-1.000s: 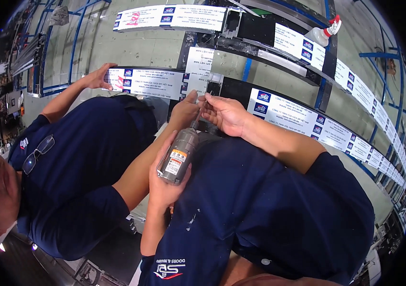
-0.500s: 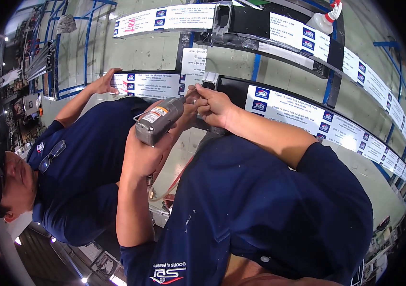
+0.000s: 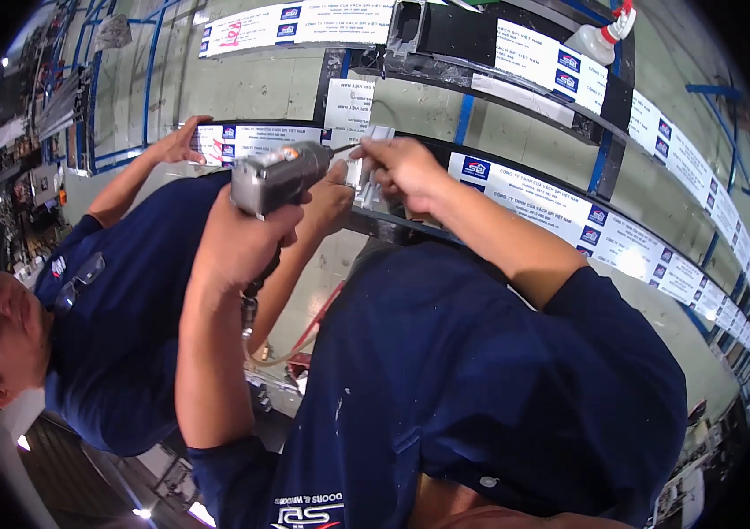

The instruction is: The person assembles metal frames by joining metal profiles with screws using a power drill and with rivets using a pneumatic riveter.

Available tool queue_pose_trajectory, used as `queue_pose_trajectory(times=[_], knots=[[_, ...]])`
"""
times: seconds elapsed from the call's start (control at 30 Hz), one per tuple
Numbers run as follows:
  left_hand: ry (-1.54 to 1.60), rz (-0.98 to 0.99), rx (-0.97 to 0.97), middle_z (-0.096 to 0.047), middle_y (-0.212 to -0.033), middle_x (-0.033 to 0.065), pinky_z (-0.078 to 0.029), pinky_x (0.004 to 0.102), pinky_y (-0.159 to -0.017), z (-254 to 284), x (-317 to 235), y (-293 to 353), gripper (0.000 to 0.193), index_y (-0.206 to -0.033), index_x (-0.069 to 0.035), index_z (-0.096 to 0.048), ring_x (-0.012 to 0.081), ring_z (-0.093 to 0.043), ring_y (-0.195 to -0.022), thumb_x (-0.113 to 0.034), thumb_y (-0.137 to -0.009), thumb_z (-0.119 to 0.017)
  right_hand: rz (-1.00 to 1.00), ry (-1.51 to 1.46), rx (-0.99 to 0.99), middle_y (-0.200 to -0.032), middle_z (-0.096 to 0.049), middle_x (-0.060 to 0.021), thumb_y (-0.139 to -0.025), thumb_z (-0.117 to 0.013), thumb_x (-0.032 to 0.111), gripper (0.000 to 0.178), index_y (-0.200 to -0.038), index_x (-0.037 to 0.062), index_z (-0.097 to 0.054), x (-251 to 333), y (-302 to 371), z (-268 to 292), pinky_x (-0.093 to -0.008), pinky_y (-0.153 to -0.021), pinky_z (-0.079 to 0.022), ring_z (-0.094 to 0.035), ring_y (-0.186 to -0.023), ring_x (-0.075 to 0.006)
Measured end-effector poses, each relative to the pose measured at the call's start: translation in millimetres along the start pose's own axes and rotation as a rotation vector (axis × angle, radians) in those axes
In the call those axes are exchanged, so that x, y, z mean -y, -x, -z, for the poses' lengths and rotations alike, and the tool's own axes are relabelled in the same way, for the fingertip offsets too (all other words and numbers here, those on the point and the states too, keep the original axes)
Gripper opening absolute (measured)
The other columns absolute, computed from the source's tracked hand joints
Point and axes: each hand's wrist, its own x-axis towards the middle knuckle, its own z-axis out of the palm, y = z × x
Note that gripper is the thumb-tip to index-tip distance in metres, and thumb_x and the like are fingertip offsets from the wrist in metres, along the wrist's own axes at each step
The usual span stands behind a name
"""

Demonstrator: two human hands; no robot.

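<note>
My left hand (image 3: 238, 234) is closed around the grip of a grey pistol-shaped air driver (image 3: 274, 181), a hose fitting below it. The driver's thin bit (image 3: 341, 148) points right, toward the fingertips of my right hand (image 3: 408, 169). That hand is pinched at the tip of the bit; whatever small piece lies between its fingers is hidden. Just beneath is a pale profile end (image 3: 378, 189) at the joint of a dark frame bar (image 3: 428, 150) covered partly by white printed film. A co-worker's hand (image 3: 333, 198) rests beside this joint.
On the left, a co-worker in dark blue (image 3: 119, 309) leans close, with another hand (image 3: 179, 145) on the film-covered bar. A second filmed bar (image 3: 304, 26) runs along the far side, and a spray bottle (image 3: 600, 40) stands at upper right. Blue rack bars (image 3: 463, 119) cross underneath.
My left hand has shifted left with the driver and turned it, so its bit now shows, pointing at my right fingertips. My right hand has moved slightly right and up, still pinched.
</note>
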Motion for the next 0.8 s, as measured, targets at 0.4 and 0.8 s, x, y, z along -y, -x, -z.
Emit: queue_pose_trajectory(times=[0.4, 0.8], knots=[[-0.222, -0.006, 0.081, -0.067, -0.067, 0.0099, -0.047, 0.0319, -0.054, 10.4, -40.8, -19.1, 0.026, -0.088, 0.005, -0.073, 0.0164, -0.062, -0.056, -0.018, -0.078, -0.074, 0.814, 1.321, 0.462, -0.105, -0.074, -0.0127, -0.096, -0.07, 0.006, 0.031, -0.124, 0.0143, -0.077, 64.7, -62.7, 50.9, -0.0361, -0.084, -0.056, -0.072, -0.094, -0.0286], [-0.228, -0.013, 0.072, -0.064, -0.07, 0.007, -0.045, 0.0308, -0.053, -5.1, -45.1, -12.2, 0.024, -0.092, 0.002, -0.072, 0.0147, -0.059, -0.057, -0.019, -0.082, -0.076, 0.904, 1.19, 0.512, -0.093, -0.067, -0.0067, -0.102, -0.069, 0.012, 0.024, -0.123, 0.0182, -0.078, 46.2, -71.5, 65.1, -0.0338, -0.083, -0.051, -0.064, -0.088, -0.0214]])
